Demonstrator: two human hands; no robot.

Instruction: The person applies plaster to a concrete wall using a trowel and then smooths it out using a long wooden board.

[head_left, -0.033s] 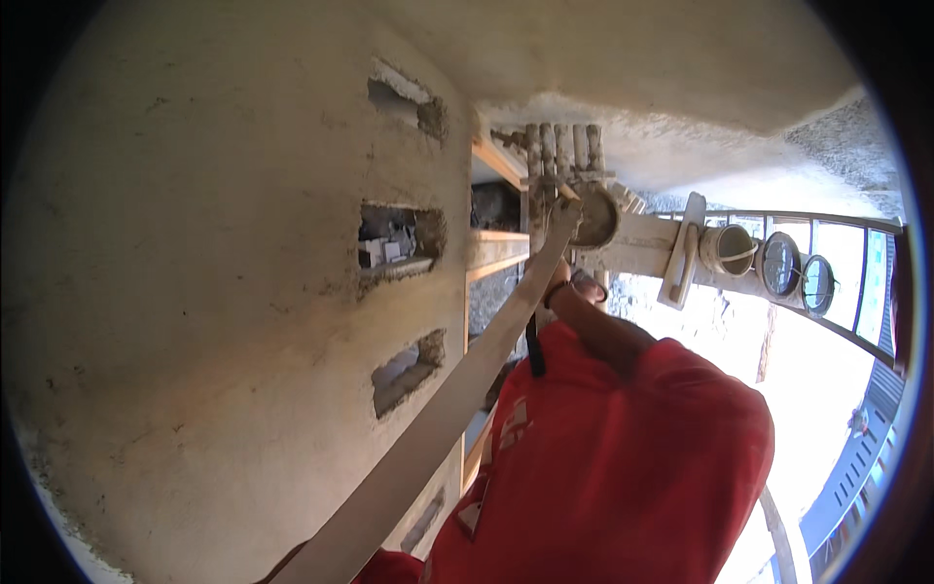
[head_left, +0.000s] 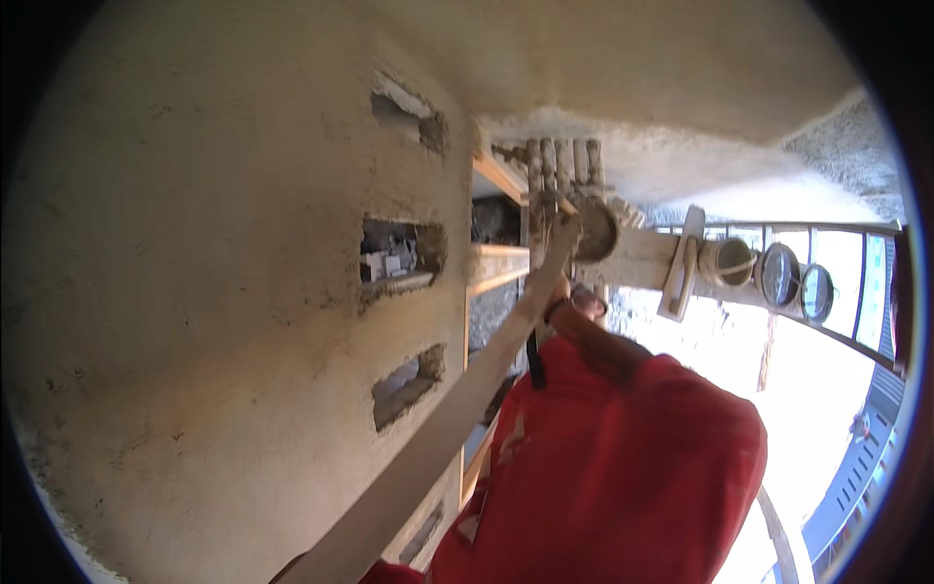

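A long pale straightedge (head_left: 428, 428) runs slantwise from the lower left up to a round mortar pan (head_left: 595, 231). Against its edge, near the far end, is my right hand (head_left: 560, 289), with a dark band at the wrist. The hand looks closed on the straightedge, though the board hides most of its fingers. Mortar clings to the far tip, close to the pan and a short wooden handle (head_left: 567, 206). My left hand is out of view; only part of a red sleeve (head_left: 391, 572) shows beside the straightedge at the bottom.
On the left rises a plastered wall (head_left: 214, 243) with several rough rectangular openings. Timber pieces (head_left: 500, 250) jut beside it. To the right, a plank carries a wooden float (head_left: 684, 263), a bucket (head_left: 715, 265) and two round containers (head_left: 779, 271). A metal railing (head_left: 808, 230) stands beyond.
The pan, buckets and wall openings sit slightly lower in the picture. The straightedge's far end and my right hand have shifted slightly down with them; the hand stays against the board.
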